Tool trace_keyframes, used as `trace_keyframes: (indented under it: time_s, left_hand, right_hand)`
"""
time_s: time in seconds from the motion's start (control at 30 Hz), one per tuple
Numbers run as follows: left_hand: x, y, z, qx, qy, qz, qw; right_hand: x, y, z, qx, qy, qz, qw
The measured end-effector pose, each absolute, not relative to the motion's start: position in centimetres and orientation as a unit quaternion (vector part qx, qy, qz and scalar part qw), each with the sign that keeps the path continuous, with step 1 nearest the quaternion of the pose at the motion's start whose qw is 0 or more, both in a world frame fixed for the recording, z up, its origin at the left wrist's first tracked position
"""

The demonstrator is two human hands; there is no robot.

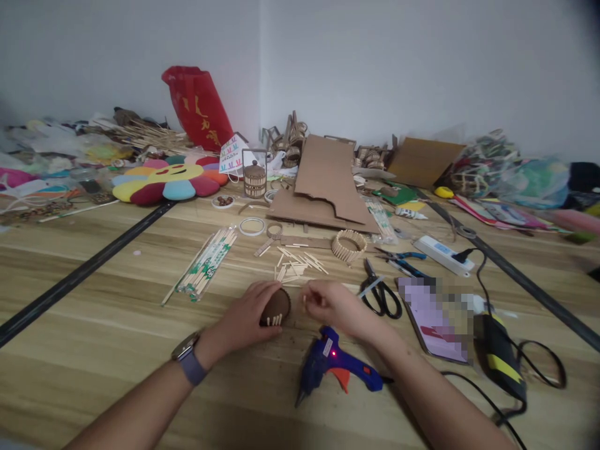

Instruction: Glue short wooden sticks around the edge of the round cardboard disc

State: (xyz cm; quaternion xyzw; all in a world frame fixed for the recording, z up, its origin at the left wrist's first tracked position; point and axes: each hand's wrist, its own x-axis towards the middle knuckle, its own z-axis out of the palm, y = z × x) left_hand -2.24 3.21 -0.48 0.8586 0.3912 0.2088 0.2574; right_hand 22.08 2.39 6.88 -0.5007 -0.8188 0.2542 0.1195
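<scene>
My left hand, a watch on its wrist, is closed around a small round brown cardboard piece. Short pale sticks stand in a row along its near side. Just to the right, my right hand is pinched, its fingertips curled; whatever they hold is too small and blurred to make out. Below it lies a blue glue gun with an orange trigger and a lit red light, nozzle toward me. Loose cut sticks are scattered beyond both hands. A ring of sticks sits farther back.
Black scissors, pliers, a phone and a power strip lie right. Bagged sticks lie left. Cardboard sheets, a flower cushion and a stick-covered teapot-like model stand behind. A cable runs front right.
</scene>
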Motion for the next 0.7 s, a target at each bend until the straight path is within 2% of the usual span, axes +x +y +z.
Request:
trace_keyframes:
  time_s: [0.13,0.7]
  left_hand:
    - [-2.1,3.1,-0.3,0.857,0.392,0.214,0.257]
    - [-1.9,3.0,0.2,0.857,0.385,0.220,0.263]
  right_hand:
    - [20.4,1.3,6.1,-0.456,-0.793,0.364,0.177]
    - [19.5,1.6,4.3,-0.452,-0.800,0.356,0.171]
